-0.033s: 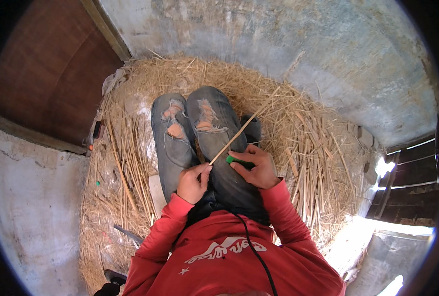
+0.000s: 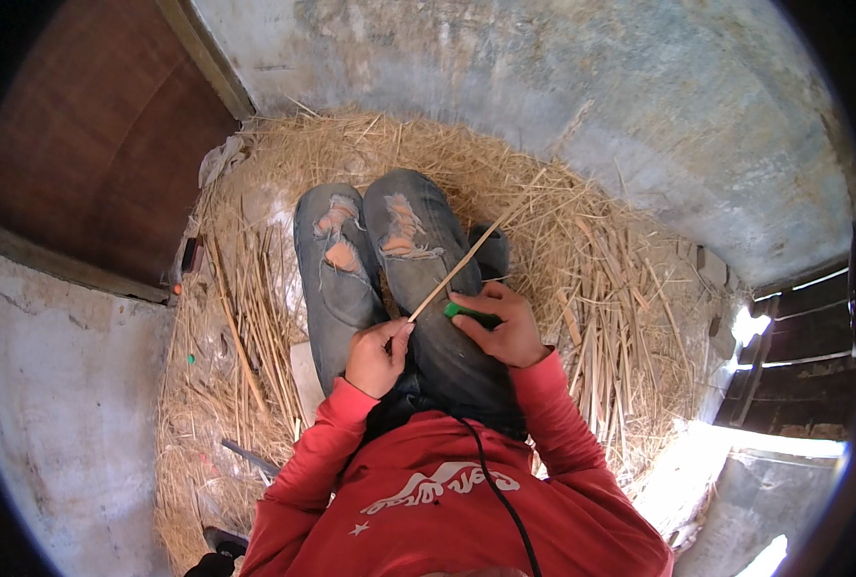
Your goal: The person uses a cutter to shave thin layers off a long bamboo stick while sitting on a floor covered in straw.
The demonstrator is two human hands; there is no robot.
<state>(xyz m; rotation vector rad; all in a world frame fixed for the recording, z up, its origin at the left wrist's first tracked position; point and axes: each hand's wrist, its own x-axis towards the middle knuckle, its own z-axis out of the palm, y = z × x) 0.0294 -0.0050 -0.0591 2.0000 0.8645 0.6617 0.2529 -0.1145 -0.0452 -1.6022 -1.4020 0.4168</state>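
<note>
Over my lap, my left hand (image 2: 377, 358) pinches the near end of a long, thin bamboo-like strip (image 2: 459, 266) between thumb and fingers. The strip slants up and to the right across my jeans toward the far straw. Just right of that pinch, my right hand (image 2: 507, 329) is closed round a small green-handled tool (image 2: 472, 315). The tool's green tip points left toward the strip, with a small gap between them. Its working edge, if it has one, is too small to make out.
Straw (image 2: 534, 212) and shavings cover the floor. Bundles of cut strips lie on my left (image 2: 260, 317) and right (image 2: 616, 346). A grey wall (image 2: 543, 77) stands ahead, and a brown door panel (image 2: 101, 144) at the far left. A dark bar (image 2: 250, 456) lies near my left forearm.
My right hand, with the green-handled tool, has shifted very slightly to the right. My left hand and the strip stay nearly in place.
</note>
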